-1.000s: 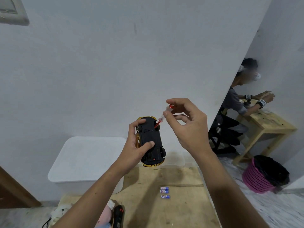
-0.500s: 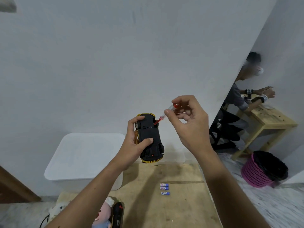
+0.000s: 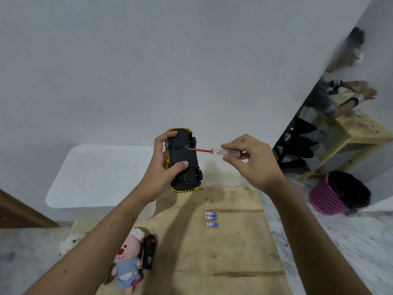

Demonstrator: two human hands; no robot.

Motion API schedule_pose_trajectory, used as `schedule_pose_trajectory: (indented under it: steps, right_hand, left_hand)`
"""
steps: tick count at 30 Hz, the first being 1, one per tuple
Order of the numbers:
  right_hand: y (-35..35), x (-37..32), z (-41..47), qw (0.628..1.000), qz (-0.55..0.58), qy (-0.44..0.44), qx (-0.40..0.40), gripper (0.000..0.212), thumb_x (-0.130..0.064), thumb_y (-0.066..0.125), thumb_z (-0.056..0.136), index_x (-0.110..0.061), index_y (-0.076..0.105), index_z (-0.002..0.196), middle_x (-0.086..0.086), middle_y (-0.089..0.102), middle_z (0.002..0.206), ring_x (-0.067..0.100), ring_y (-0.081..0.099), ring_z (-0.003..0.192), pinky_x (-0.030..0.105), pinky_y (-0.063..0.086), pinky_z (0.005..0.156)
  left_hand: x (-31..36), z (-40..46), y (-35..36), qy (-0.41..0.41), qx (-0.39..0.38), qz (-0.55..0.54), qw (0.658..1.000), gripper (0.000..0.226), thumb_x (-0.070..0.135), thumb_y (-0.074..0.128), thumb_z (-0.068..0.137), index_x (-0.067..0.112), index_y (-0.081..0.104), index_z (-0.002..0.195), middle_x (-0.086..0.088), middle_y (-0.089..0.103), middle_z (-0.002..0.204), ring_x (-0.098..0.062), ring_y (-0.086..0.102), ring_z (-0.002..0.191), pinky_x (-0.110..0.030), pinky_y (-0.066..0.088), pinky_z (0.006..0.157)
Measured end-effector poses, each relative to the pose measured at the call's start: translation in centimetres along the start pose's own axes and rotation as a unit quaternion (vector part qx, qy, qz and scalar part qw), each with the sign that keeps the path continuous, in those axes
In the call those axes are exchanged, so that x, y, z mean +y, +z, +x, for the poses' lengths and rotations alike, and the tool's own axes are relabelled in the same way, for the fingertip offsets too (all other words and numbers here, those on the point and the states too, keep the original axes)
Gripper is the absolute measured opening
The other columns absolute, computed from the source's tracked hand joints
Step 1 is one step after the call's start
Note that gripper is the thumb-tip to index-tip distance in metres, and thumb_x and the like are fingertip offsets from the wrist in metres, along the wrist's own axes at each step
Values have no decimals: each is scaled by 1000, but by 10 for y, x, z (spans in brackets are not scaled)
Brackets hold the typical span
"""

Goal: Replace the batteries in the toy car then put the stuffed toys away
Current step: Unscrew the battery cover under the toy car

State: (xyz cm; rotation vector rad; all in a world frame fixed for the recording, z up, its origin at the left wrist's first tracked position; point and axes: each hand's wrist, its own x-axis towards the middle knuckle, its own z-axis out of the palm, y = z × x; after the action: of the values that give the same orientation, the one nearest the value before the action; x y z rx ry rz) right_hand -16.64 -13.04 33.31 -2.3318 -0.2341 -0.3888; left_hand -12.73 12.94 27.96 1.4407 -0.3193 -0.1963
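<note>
My left hand [image 3: 163, 167] grips a yellow toy car [image 3: 184, 160], held in the air with its black underside facing me. My right hand [image 3: 253, 160] pinches a small screwdriver [image 3: 214, 151] with a red shaft and clear handle; its tip touches the car's underside near the upper wheels. Three blue-and-white batteries [image 3: 211, 218] lie on the wooden board [image 3: 223, 252] below. A pink stuffed toy in a blue dress [image 3: 126, 265] lies at the board's left edge. A white stuffed toy [image 3: 69, 243] is partly hidden behind my left forearm.
A black remote control [image 3: 149, 251] lies beside the pink toy. A white lidded bin [image 3: 100, 177] stands against the wall at left. At right, another person sits at a wooden table [image 3: 359, 133], with a pink basket [image 3: 331, 199] on the marble floor.
The screwdriver has swung from steeply tilted to almost level, my right hand moving out to the right. The view has tipped down, showing more of the board and toys.
</note>
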Motion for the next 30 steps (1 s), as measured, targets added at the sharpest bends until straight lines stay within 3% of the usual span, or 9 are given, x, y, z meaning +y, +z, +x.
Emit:
schedule_pose_trajectory:
  steps: [4,7,11,15,18,22,25,28,30]
  right_hand:
    - [26,37,-16,1000,-23,1,11,14,-21,78,93,-22,81,107,-12,73,95,12,68,90,36,58,82]
    - [45,65,-35,999,-31,29,33,12,-17,81,89,-21,80,101,-12,75,92,13,68,81,29,56,77]
    - [82,100,-70,986,-21,168,3,11,-23,85,85,-24,79,94,-17,75,82,4,70,73,15,54,69]
    - [132,118,-106,962,49,264,-52,11,-10,86,83,-12,80,91,-11,74,74,-7,71,67,8,52,66]
    - [169,131,-131,929,115,341,-82,6,-7,84,84,-8,80,88,5,80,79,5,72,59,27,57,70]
    - [209,145,-159,918,96,380,-50,8,-11,86,80,-12,82,87,2,78,77,16,74,67,36,63,74]
    - [228,148,-173,912,94,397,-33,9,-10,86,81,-9,80,88,-2,74,74,14,71,68,29,61,73]
    - [243,150,-185,915,79,395,-18,13,-11,87,81,-7,78,91,-7,69,74,3,66,69,7,50,67]
    - [250,149,-189,921,64,384,-9,14,-10,87,81,-7,78,91,-8,68,72,-2,64,69,3,48,66]
  left_hand:
    - [-18,-6,-1,-11,3,1,1000,71,-9,63,99,41,38,144,-16,62,139,-35,70,109,-43,63,83]
    - [-30,-10,-4,-15,7,6,1000,72,-10,62,99,38,36,145,-15,56,146,-34,68,114,-40,63,82]
    - [-46,-16,-8,-25,17,18,999,72,-14,60,99,35,35,146,-16,59,141,-28,69,104,-36,63,79]
    - [-62,-21,-12,-30,25,26,999,72,-16,57,99,32,33,147,-17,60,137,-23,69,94,-33,62,74]
    - [-75,-24,-15,-32,24,32,999,73,-18,57,98,32,35,146,-15,61,137,-25,71,93,-35,62,73]
    - [-94,-28,-19,-37,9,49,998,75,-16,62,96,31,35,148,-11,62,138,-30,72,98,-41,64,80]
    - [-110,-32,-21,-39,-3,50,998,76,-12,66,94,29,35,150,-12,53,149,-37,70,109,-47,64,87]
    - [-125,-36,-22,-40,-8,44,998,76,-10,68,92,25,35,151,-11,48,152,-37,67,114,-47,62,90]
    - [-133,-39,-22,-41,-14,41,998,76,-10,68,91,22,34,151,-11,48,152,-36,66,115,-48,61,91]
